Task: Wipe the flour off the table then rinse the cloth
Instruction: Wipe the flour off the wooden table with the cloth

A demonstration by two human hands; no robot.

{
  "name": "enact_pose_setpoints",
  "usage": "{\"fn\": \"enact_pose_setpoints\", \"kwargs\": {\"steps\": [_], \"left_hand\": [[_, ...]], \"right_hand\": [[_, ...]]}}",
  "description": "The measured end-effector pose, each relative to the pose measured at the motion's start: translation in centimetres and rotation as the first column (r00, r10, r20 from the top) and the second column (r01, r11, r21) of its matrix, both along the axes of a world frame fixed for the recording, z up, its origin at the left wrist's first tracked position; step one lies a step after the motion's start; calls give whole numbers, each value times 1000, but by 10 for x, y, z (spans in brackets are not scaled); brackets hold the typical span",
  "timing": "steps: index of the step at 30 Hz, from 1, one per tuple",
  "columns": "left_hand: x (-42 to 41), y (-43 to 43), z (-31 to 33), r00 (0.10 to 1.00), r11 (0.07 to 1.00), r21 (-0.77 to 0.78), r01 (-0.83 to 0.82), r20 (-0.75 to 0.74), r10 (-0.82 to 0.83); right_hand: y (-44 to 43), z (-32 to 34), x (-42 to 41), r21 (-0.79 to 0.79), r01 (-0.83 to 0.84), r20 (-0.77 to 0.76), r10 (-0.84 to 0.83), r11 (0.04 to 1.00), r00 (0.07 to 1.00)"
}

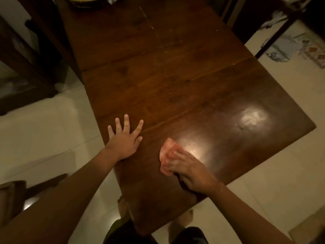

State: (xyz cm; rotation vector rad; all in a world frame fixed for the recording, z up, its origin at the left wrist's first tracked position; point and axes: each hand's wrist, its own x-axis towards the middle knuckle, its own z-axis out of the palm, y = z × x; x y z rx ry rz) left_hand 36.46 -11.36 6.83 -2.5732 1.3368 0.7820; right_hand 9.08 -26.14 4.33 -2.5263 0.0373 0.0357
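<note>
On the near corner of the dark wooden bench (175, 85), the right grip (190, 171) presses a bunched pink cloth (167, 150) against the surface. Its fingers (175, 160) lie across the cloth, but motion blur hides whether they curl round it or stay flat. The cloth sticks out ahead and to the left of that grip, touching the wood beside a bright glare. Well to the left, the left grip (124, 140) rests released, palm down, spread flat on the bench near its left edge. Far ahead of both grips, faint pale streaks (154, 32) mark the wood, and a basket (84, 1) sits at the far end. Pale floor tiles (44, 129) surround the bench.
</note>
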Motion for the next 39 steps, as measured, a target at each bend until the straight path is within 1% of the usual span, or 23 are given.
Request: {"fn": "enact_pose_setpoints", "kwargs": {"steps": [2, 4, 6, 8, 11, 13, 15, 17, 19, 21, 23, 24, 25, 26, 27, 28, 29, 30, 31, 33, 34, 37, 39], "left_hand": [[-30, -10, 1, 999, 1000, 2, -24, -37, 24], [-59, -18, 3, 996, 999, 7, -51, -77, 51], [-79, -24, 4, 989, 997, 0, -84, -119, 83], [-80, -27, 8, 980, 992, -24, -122, -164, 116], [-55, -22, 12, 957, 967, -96, -236, -195, 214], [-32, -10, 14, 943, 946, -91, -311, -154, 295], [-14, -1, 14, 946, 951, -54, -304, -133, 295], [-5, 1, 15, 957, 965, -33, -259, -147, 252], [0, 1, 13, 961, 973, -52, -226, -173, 214], [5, 3, 10, 956, 970, -77, -231, -204, 211], [10, 6, 10, 944, 960, -100, -261, -232, 233], [12, 6, 10, 939, 957, -107, -271, -246, 239], [14, 7, 11, 935, 956, -105, -275, -260, 240], [15, 7, 11, 933, 957, -101, -273, -269, 238], [15, 8, 11, 934, 958, -99, -269, -269, 235], [14, 8, 10, 934, 958, -97, -268, -269, 234], [12, 7, 10, 934, 958, -96, -271, -266, 238], [8, 5, 10, 933, 954, -100, -281, -261, 248], [3, 2, 10, 930, 948, -101, -301, -251, 268], [-9, -6, 11, 922, 933, -93, -347, -217, 322], [-16, -11, 11, 918, 926, -85, -367, -192, 346], [-37, -32, 6, 906, 906, -59, -420, -88, 415], [-57, -50, 4, 892, 891, -40, -452, -57, 449]], "right_hand": [[-17, 3, -41, 13, -55, -26, 55, 998, 998], [-43, 7, -71, -7, -62, -61, 62, 998, 996], [-74, 12, -90, -40, 19, -113, -24, 999, 993], [-99, 13, -91, -116, 141, -171, -160, 983, 972], [-128, 16, -61, -140, 306, -174, -328, 942, 928], [-136, 13, -23, -139, 343, -173, -364, 929, 915], [-129, 6, 18, -152, 352, -174, -376, 924, 910], [-109, -3, 55, -170, 318, -134, -342, 933, 930], [-77, -11, 86, -161, 248, -57, -260, 955, 964], [-36, -10, 108, -146, 103, 34, -99, 984, 995], [11, -8, 117, -138, -131, 78, 142, 982, 987], [34, -6, 113, -193, -272, 52, 286, 943, 957], [53, -5, 106, -250, -400, -9, 411, 882, 912], [64, -1, 94, -334, -484, -145, 463, 809, 874], [69, 0, 83, -307, -545, -196, 509, 780, 838], [66, -12, 68, -238, -694, -229, 655, 679, 720], [57, -18, 57, -147, -810, -183, 789, 568, 587], [39, -15, 47, -30, -852, -146, 841, 522, 521], [16, -8, 39, 64, -840, -127, 839, 539, 529], [-40, 4, 30, 193, -722, -90, 744, 665, 662], [-71, 4, 25, 193, -656, -77, 678, 730, 731], [-166, -2, 12, 74, -392, -45, 396, 917, 917], [-212, -4, 2, 13, -158, -67, 158, 987, 985]]}}
